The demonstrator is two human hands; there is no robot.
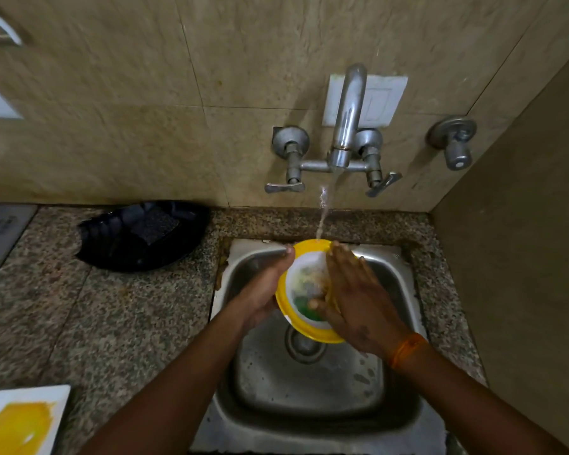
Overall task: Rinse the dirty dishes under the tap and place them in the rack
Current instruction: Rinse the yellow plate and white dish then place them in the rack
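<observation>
Steel sink (388,415): set into a speckled granite counter (119,326); taken as the landmark for every place below.
Tap (347,126): wall-mounted behind the sink, running; a thin stream (322,215) falls onto the far rim of the bowl.
Bowl (304,330): yellow rim, white inside, held tilted over the sink just above the drain (304,344); green and brownish residue lies in its well.
Left hand (265,293): at the bowl's left edge, thumb hooked over the rim, fingers hidden behind the bowl; it grips the bowl.
Right hand (355,303): fingers straight and together, laid flat against the inside of the bowl, touching the residue; an orange band (408,349) circles the wrist.
Rack (142,236): dark and oval, on the counter left of the sink, against the wall; whether it holds anything cannot be told.
Plate (20,421): white, smeared yellow, on the counter well left of the sink's near corner, partly cut off by the frame edge.
Valve (454,141): on the wall right of the tap, above the sink's far right corner.
</observation>
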